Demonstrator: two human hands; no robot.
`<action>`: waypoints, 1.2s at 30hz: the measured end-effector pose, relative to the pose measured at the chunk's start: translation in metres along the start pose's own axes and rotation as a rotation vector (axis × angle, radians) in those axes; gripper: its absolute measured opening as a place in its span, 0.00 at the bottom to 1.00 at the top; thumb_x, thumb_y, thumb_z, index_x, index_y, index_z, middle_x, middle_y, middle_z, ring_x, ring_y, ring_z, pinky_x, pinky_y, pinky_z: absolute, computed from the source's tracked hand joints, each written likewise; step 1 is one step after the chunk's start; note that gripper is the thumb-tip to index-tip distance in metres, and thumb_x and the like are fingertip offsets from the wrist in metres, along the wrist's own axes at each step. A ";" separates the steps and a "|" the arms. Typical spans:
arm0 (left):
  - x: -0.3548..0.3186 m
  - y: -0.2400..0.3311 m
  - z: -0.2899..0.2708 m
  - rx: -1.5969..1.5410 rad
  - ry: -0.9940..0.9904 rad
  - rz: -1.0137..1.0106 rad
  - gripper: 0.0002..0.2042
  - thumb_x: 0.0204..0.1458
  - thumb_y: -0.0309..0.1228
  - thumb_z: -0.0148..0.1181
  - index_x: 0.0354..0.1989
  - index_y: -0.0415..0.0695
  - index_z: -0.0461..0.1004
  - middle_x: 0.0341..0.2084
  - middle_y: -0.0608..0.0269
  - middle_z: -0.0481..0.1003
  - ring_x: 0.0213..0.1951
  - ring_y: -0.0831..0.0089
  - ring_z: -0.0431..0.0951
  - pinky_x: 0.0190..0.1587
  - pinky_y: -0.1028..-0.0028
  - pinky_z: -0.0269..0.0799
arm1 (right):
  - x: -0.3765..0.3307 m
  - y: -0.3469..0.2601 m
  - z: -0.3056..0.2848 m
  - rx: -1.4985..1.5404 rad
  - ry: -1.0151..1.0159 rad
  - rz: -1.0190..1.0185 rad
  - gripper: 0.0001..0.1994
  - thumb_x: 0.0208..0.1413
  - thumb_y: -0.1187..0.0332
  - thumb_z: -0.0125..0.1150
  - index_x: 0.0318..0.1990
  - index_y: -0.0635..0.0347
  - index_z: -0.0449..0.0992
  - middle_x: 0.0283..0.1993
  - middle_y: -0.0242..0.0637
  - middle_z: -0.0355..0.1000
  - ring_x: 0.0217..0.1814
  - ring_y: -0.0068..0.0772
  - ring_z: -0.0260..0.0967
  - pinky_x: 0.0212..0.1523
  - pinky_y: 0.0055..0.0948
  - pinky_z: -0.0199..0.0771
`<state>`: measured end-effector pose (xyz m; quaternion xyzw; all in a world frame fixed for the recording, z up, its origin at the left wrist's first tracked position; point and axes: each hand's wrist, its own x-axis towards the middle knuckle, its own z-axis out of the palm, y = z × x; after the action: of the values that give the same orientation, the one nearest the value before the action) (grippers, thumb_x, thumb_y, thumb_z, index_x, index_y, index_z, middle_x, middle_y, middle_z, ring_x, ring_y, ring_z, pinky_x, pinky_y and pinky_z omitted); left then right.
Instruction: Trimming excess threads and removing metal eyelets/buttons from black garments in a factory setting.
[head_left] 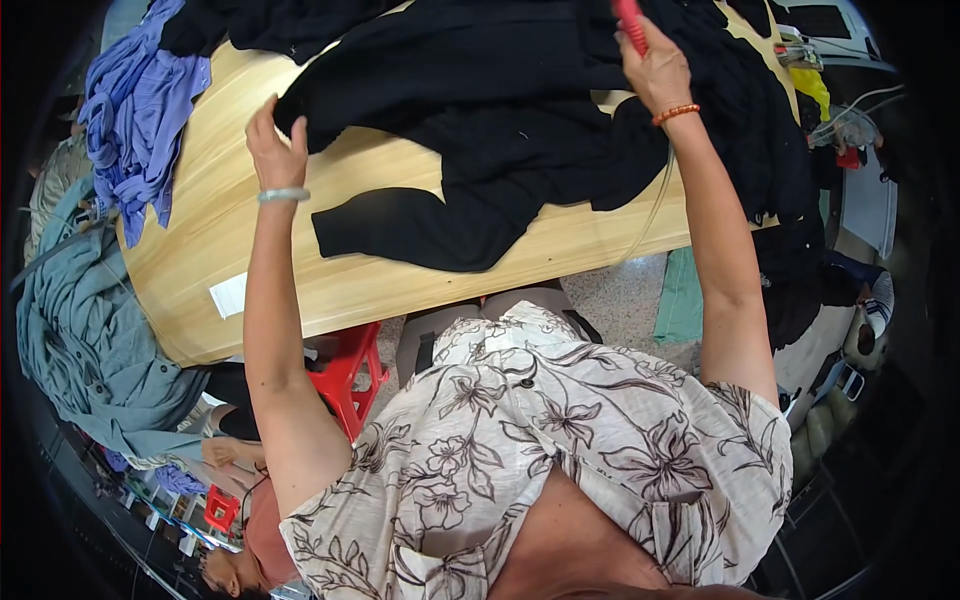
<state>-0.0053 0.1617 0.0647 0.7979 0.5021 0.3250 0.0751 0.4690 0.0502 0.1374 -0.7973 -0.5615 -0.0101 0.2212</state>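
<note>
Two bare hands are working above a wooden counter (390,290). The black garment (500,190) is lying spread across its middle, one sleeve pointing left close to the near edge.

Carriers and loads: the counter is bearing the black garment, more dark cloth (745,130) heaped at right, and a white slip (229,296) at the near left. Purple cloth (140,120) is draping over the left end; grey-green cloth (90,330) is bunching below it, beyond the edge. A yellow item (812,92) is sitting past the far right edge; whether it is containing anything, I cannot tell.

Pose, left: the left arm (272,320) is reaching forward, almost straight up the view, a pale bangle (284,194) circling the wrist. The left hand (275,150) is hovering or resting at the black garment's left edge, fingers curving, thumb standing apart. Its grip is looking released; fingertip contact is not showing clearly.

Pose, right: the right arm (718,220) is stretching forward and leaning inward, a beaded bracelet (676,115) ringing the wrist. The right hand (657,72) is grasping a red handle (630,22), grip closed around it above the dark cloth; the upper end is running out of view.
</note>
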 end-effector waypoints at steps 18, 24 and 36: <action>-0.078 0.174 0.088 0.057 -0.531 0.664 0.21 0.53 0.28 0.49 0.58 0.46 0.68 0.57 0.57 0.68 0.62 0.60 0.64 0.65 0.57 0.54 | -0.173 -0.041 0.053 0.630 -0.556 0.205 0.10 0.56 0.62 0.61 0.41 0.56 0.76 0.31 0.50 0.74 0.38 0.58 0.72 0.37 0.45 0.72; -0.049 0.168 0.093 -0.163 -0.781 0.605 0.23 0.49 0.24 0.54 0.57 0.43 0.67 0.40 0.57 0.74 0.48 0.60 0.73 0.56 0.65 0.65 | -0.178 -0.019 0.028 0.638 -0.457 0.181 0.12 0.55 0.61 0.63 0.41 0.57 0.75 0.31 0.49 0.73 0.36 0.56 0.72 0.36 0.43 0.72; -0.022 0.227 -0.058 -0.805 -0.607 0.039 0.14 0.43 0.25 0.74 0.33 0.39 0.73 0.20 0.67 0.73 0.22 0.79 0.72 0.27 0.81 0.65 | -0.151 -0.008 0.022 0.383 -0.331 0.168 0.33 0.41 0.61 0.71 0.55 0.60 0.64 0.57 0.49 0.68 0.52 0.55 0.70 0.49 0.44 0.74</action>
<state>0.1248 0.0209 0.2014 0.7736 0.2774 0.2476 0.5131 0.4008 -0.0746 0.0805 -0.7753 -0.5138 0.2453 0.2735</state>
